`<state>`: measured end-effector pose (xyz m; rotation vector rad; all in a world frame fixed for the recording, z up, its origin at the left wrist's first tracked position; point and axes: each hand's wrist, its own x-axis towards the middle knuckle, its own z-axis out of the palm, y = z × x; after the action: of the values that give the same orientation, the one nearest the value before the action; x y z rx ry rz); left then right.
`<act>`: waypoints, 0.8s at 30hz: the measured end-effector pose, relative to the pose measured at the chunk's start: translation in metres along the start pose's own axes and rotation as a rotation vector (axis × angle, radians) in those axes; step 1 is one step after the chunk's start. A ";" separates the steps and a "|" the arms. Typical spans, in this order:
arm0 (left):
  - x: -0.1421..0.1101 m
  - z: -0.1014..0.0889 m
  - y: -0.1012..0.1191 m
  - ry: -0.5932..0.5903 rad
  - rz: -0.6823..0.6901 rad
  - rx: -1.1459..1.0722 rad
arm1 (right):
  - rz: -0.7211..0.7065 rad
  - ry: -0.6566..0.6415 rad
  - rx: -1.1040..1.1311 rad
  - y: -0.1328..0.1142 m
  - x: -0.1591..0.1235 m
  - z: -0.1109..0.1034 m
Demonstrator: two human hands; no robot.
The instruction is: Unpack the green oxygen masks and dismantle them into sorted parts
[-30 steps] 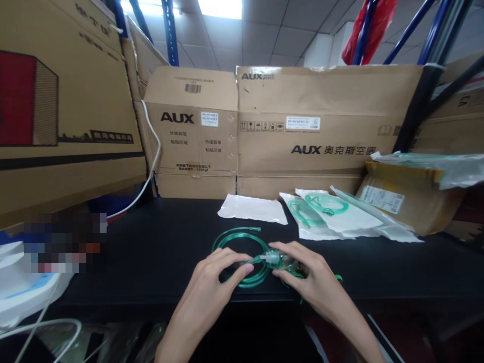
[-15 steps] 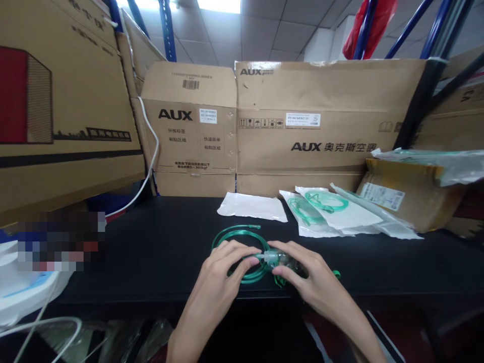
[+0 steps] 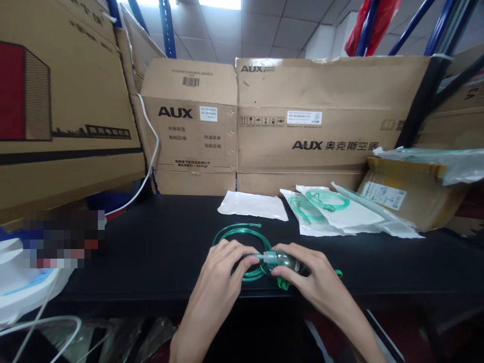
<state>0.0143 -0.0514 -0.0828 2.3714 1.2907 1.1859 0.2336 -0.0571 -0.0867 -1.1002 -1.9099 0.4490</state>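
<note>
Between thumb and fingers, my left hand (image 3: 225,272) pinches the end of a green clear tube (image 3: 242,232), right where it meets the connector of an oxygen mask (image 3: 284,260). The rest of the tube lies coiled on the black table, its other end pointing right behind my fingers. My right hand (image 3: 308,267) is closed around the clear greenish mask, which lies on its side with the connector toward my left hand. A bright green strap (image 3: 283,283) shows below the mask. Part of the mask is hidden by my right fingers.
Behind my hands on the black table (image 3: 151,252) lie a white pouch (image 3: 252,205) and several packets (image 3: 336,209) with green tubing. Cardboard boxes (image 3: 321,131) wall off the back. A taped carton (image 3: 412,191) stands at right, a white device (image 3: 22,282) at left.
My right fingers have loosened and shifted slightly on the mask, so more of its body shows. My left hand keeps its pinch on the tube, almost unmoved.
</note>
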 end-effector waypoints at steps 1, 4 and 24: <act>0.000 0.000 0.000 -0.005 0.009 -0.002 | -0.003 -0.008 0.004 0.000 0.000 0.000; -0.001 0.001 -0.002 -0.004 0.043 -0.014 | 0.000 -0.028 0.024 -0.001 0.001 0.001; -0.002 0.004 -0.003 0.050 0.150 -0.021 | 0.023 -0.040 0.071 -0.002 0.001 -0.002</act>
<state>0.0145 -0.0506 -0.0881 2.4758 1.1258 1.3010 0.2340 -0.0575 -0.0831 -1.0756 -1.9029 0.5510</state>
